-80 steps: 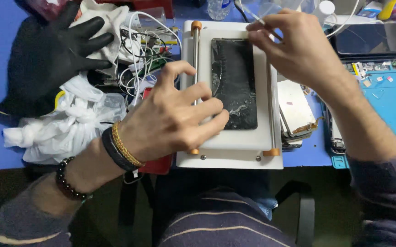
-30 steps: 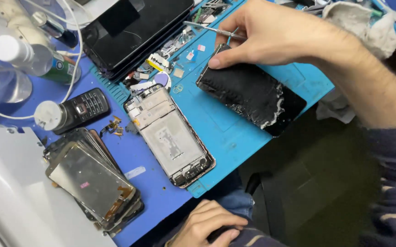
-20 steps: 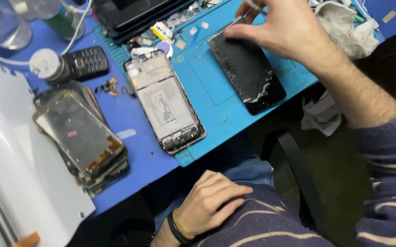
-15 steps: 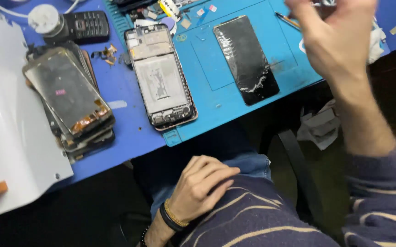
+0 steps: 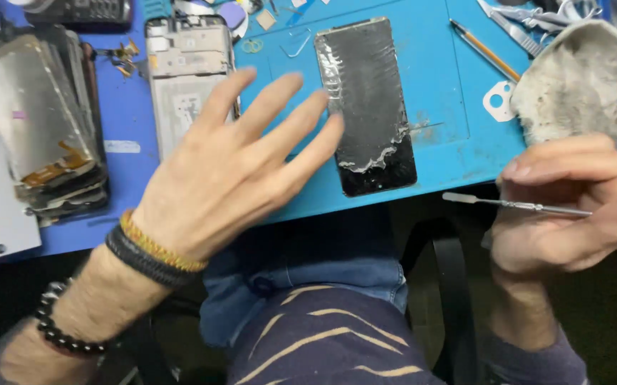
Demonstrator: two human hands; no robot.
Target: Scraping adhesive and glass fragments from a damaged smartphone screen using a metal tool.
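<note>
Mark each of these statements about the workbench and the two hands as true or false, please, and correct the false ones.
1. The right hand holds a thin metal spatula tool. True.
2. The left hand grips the cracked black screen. False: its fingers are spread open and hold nothing; the screen lies flat on the light blue mat.
3. The open phone frame lies to the left of the cracked screen. True.
4. The stack of old screens sits at the right edge, beside the cloth. False: it sits at the far left; the grey cloth is at the right.
5. The left wrist is bare. False: it wears bracelets.
</note>
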